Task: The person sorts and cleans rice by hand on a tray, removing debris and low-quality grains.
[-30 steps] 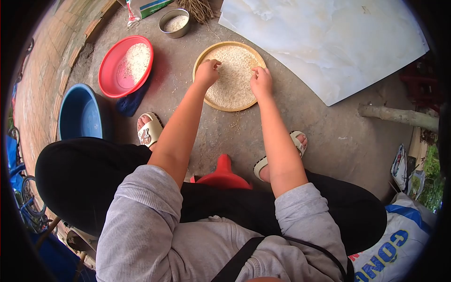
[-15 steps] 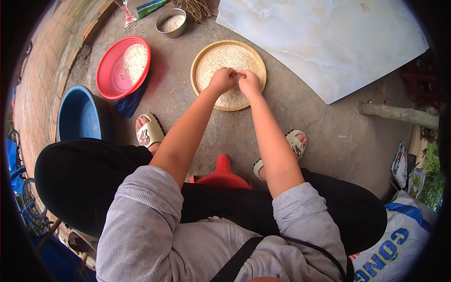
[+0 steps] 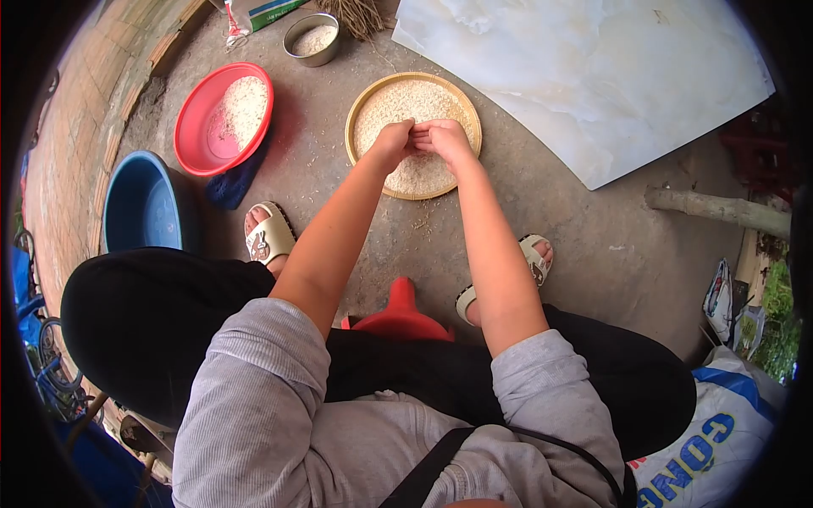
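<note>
Plainly, rice [image 3: 406, 100] lies in tray [image 3: 349, 135], basin [image 3: 179, 129], bowl [image 3: 310, 59].

1. Your left hand [image 3: 391, 142] and right hand [image 3: 445, 138] meet fingertip to fingertip over the round tray [image 3: 350, 127], fingers curled in; anything pinched between them is too small to see.
2. Rice [image 3: 406, 95] covers the tray.
3. To your left sit a red basin [image 3: 183, 127] with some rice and a blue basin [image 3: 140, 207].
4. A metal bowl [image 3: 294, 46] stands beyond the tray, and a white slab [image 3: 593, 76] lies to its right.
</note>
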`<state>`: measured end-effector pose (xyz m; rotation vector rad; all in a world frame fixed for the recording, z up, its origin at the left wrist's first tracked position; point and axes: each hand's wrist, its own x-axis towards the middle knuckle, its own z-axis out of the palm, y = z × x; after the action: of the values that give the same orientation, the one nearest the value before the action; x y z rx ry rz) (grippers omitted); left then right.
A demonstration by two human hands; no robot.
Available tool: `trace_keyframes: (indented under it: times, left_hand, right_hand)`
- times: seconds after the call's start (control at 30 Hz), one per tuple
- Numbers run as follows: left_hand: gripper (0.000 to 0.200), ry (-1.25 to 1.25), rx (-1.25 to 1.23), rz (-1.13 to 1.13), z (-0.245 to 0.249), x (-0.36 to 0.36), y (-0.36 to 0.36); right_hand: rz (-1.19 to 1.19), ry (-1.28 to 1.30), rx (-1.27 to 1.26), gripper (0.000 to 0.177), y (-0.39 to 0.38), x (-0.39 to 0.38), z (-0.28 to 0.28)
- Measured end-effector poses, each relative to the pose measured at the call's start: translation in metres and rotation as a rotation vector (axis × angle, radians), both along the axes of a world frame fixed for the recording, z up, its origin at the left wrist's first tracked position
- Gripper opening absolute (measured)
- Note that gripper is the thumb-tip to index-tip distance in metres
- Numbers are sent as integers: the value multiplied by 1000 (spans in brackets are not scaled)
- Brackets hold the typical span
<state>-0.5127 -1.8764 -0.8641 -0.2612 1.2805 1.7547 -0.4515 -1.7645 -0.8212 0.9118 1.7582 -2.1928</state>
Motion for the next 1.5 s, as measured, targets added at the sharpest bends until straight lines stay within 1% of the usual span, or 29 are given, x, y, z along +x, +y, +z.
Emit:
trace_keyframes:
  times: [0.13, 0.2, 0.27, 0.33, 0.37, 0.4, 0.43, 0.5, 0.53, 0.6, 0.63, 0.7, 0.77, 0.8, 0.83, 0.87, 0.9, 0.93, 0.97, 1.0, 1.07, 1.1, 1.17, 1.2, 1.27, 1.33, 1.4, 1.43, 1.5]
  left_hand:
    - [35, -56, 69, -26, 9, -12, -10]
    - [34, -71, 122, -41, 15, -17, -12]
    - [34, -66, 101, -55, 24, -22, -11]
    - [34, -63, 80, -70, 33, -27, -8]
    - [35, -47, 54, -162, 37, -31, -6]
    - [35, -31, 27, -254, 44, -32, -5]
    - [35, -32, 26, -252, 50, -32, -4]
    - [40, 88, -105, -373, 63, -32, 1]
    - [40, 88, -104, -372, 69, -32, 2]
    - [46, 225, -192, -563, 82, -31, 6]
    - [46, 226, -192, -561, 88, -30, 8]
    - [52, 379, -348, -650, 103, -27, 11]
    - [53, 407, -364, -683, 124, -29, 8]
    - [55, 434, -379, -719, 128, -30, 7]
    - [56, 450, -350, -645, 119, -34, 5]
    - [56, 452, -351, -639, 108, -43, 0]
    - [54, 531, -352, -561, 92, -54, -6]
    - [53, 609, -353, -481, 89, -62, -13]
    - [43, 563, -422, -368, 85, -68, -17]
    - [43, 567, -423, -363, 76, -77, -23]
    - [39, 173, -120, 227, 49, -97, -35]
    - [39, 175, -116, 229, 51, -104, -39]
    - [49, -119, 94, 604, 52, -116, -46]
    - [49, -117, 99, 606, 50, -125, -49]
    - [58, -24, 67, 667, 41, -145, -55]
    - [56, -50, 35, 695, 25, -168, -58]
    - [59, 63, -113, 665, 15, -183, -60]
    - [59, 62, -112, 670, 9, -188, -62]
    - [77, 141, -125, 550, 1, -197, -64]
  right_hand:
    - [-104, 73, 94, 28, 16, -4, 4]
    - [-292, 96, 171, 26, 21, -5, 0]
    - [-275, 72, 131, 27, 20, -6, -7]
    - [-311, -17, -217, 28, 14, -7, -14]
    - [-310, -17, -217, 28, 10, -7, -18]
    - [-337, -13, -359, 29, 4, -7, -20]
    - [-363, -9, -501, 30, -1, -7, -22]
    - [-397, 6, -546, 30, -8, -7, -22]
    - [-432, 21, -589, 31, -9, -7, -21]
    - [-469, 36, -602, 28, -11, -8, -25]
    - [-509, 50, -616, 26, -12, -9, -30]
    - [-474, 55, -605, 26, -13, -8, -38]
    - [-436, 60, -592, 26, -12, -7, -39]
    - [-480, 10, -634, 26, -11, -5, -40]
    - [-522, -40, -676, 27, -10, -3, -41]
    - [-514, -39, -676, 27, -9, -3, -42]
    - [-514, -71, -678, 27, -7, -3, -48]
    - [-513, -101, -681, 28, -6, -4, -51]
    - [-504, -95, -667, 30, -5, -5, -54]
    - [-499, -92, -667, 30, -7, -4, -53]
    - [-433, -62, -520, 30, -9, -1, -51]
    - [-430, -59, -518, 30, -9, 0, -49]
    - [-369, -95, -470, 31, -9, 3, -46]
    - [-366, -92, -467, 31, -8, 3, -46]
    - [-367, -93, -467, 32, -8, 4, -48]
    - [-353, -107, -470, 30, -6, 5, -47]
    - [-334, -120, -474, 28, -7, 3, -45]
    - [-341, -122, -459, 30, -8, 3, -44]
    - [-344, -122, -439, 33, -8, 2, -43]
